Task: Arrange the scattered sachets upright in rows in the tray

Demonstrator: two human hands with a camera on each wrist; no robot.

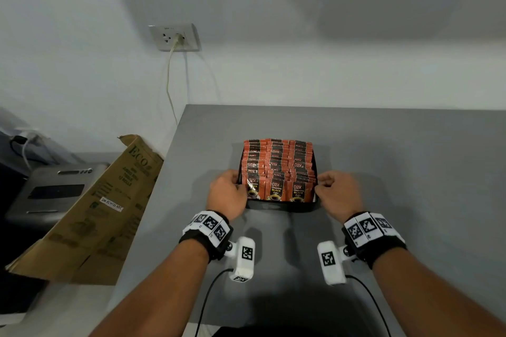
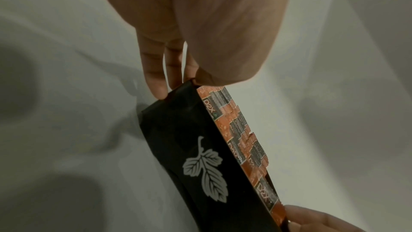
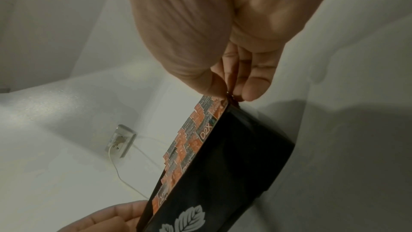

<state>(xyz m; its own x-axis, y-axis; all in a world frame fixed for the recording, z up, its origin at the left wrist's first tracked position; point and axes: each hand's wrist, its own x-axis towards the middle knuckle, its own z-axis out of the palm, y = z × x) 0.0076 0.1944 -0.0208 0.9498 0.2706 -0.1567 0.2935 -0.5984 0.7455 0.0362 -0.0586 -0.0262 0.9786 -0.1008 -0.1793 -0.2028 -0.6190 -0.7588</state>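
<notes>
A black tray (image 1: 279, 204) with a white leaf print on its front wall (image 2: 200, 161) (image 3: 240, 174) sits mid-table. Orange-and-black coffee sachets (image 1: 278, 169) stand upright in three rows inside it (image 2: 240, 130) (image 3: 189, 140). My left hand (image 1: 227, 194) grips the tray's near left corner, thumb on the rim and fingers (image 2: 156, 80) down its outer wall. My right hand (image 1: 338, 194) pinches the near right corner, thumb inside and fingers (image 3: 254, 84) outside. No loose sachets are in view on the table.
The grey table (image 1: 383, 159) meets a white wall behind. A wall socket (image 1: 175, 37) with a plugged cable is at the upper left. A folded cardboard box (image 1: 90, 213) leans off the table's left edge beside a grey appliance (image 1: 52, 191).
</notes>
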